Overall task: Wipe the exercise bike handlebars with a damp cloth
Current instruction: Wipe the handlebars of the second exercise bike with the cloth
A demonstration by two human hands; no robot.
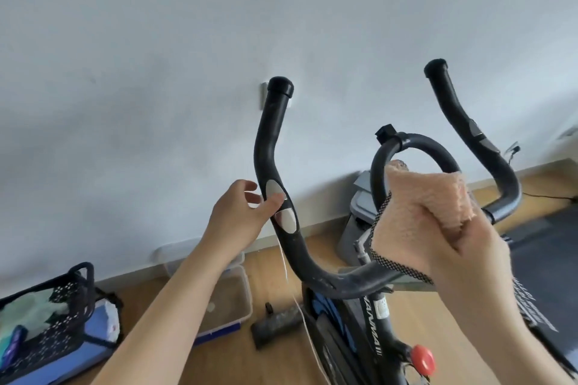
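Note:
The exercise bike's black handlebars (pixel 271 137) rise in two curved horns, with a round loop bar (pixel 416 142) between them. My left hand (pixel 239 216) curls round the left horn at its silver pulse sensors (pixel 287 219), thumb on the front. My right hand (pixel 469 247) grips a folded peach cloth (pixel 419 209) with a dark mesh edge, held over the centre of the bars beside the loop. The right horn (pixel 459 122) is bare and untouched.
A red knob (pixel 423 359) sits on the bike frame below. On the wood floor lie a clear plastic bin (pixel 228 300), a black basket on a blue box (pixel 62 309), and a dark brush (pixel 275 323). A white wall stands close behind; a dark mat (pixel 544 247) lies right.

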